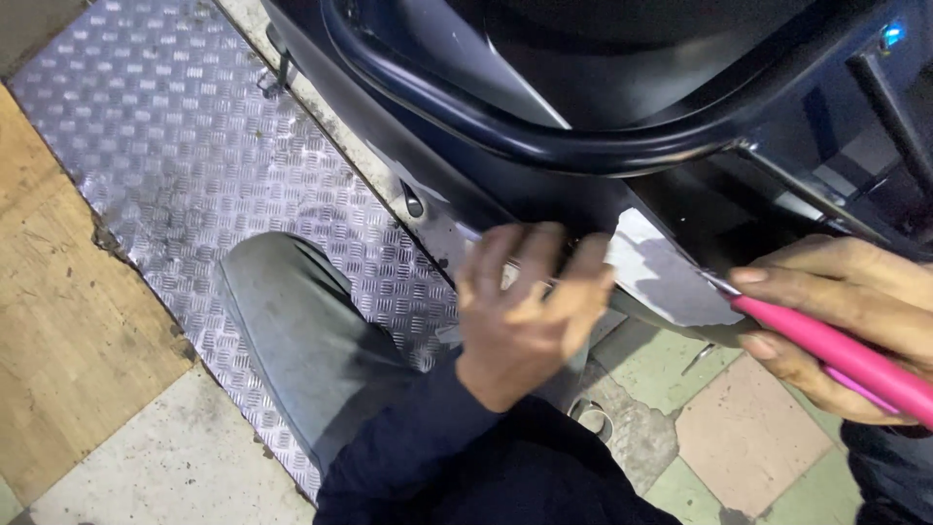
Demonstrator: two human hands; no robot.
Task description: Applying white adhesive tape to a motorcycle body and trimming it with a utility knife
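Steel tread plate (175, 146), embossed and scuffed, fills the upper left of the frame, with a strip of wooden boards (58, 331) along the left edge and pale floor tiles (165, 467) below it. Lower centre left, the person's knee in grey trousers (292, 340) rests on the plate. Above it runs the dark blue body of a vehicle (603, 87), a curved tubular rail (544, 146) sweeping across the top centre, and a small blue light (891, 36) glows in the upper right corner. At centre, the left hand (530, 311), in a dark sleeve, is raised to the lower edge of the body panel, its fingers (544, 258) half curled and pressing there; motion blur hides whether they pinch anything, so I cannot tell. Just right of them sits a pale grey patch (656, 277) on the panel's underside, flat and thin by the look of it, probably a stiff light sheet or a bare spot, best steadied at its edge. At the right edge, the right hand (836, 321) is clenched round a pink-handled tool (846, 355), thumb on top. The handle looks smooth, rigid and light, and is held near its front end. Its thin metal tip (717, 284) touches the right margin of the grey patch, well apart from the left fingers on the other side. Green and pink tiles (719, 428) lie beneath, lower right.
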